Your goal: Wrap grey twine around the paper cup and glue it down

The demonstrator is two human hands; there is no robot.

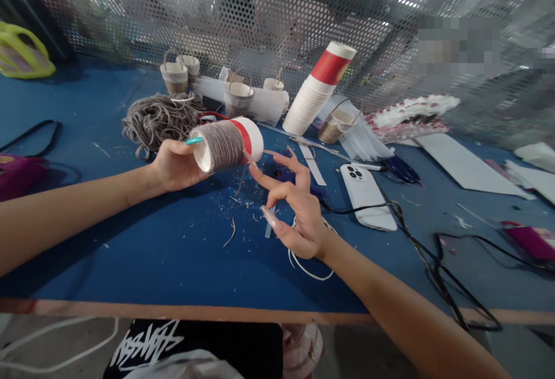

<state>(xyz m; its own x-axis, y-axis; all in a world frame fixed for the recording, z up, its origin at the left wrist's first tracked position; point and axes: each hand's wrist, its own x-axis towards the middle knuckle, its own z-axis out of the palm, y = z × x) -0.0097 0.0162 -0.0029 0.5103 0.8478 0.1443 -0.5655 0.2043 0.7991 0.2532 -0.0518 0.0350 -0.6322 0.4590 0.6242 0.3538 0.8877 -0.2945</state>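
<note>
My left hand [178, 164] grips a paper cup [252, 139] tipped on its side, thumb at the rim of its open end. Grey yarn [223, 145] is wound around most of the cup, and a red band and white end show at the right. A short tail of yarn hangs below it. Close to the cup's right end, my right hand [299, 208] has its fingers spread, with the index fingertip at or very near the cup. Nothing shows between its fingers. Behind my left hand lies a loose heap of grey yarn [158, 119].
A leaning stack of paper cups [310, 99] stands at the back, near small basket-like cups [238, 97] with handles. To the right lie a white phone [367, 197], a black cable [401, 229] and white sheets [470, 162]. Scraps litter the blue table [173, 269].
</note>
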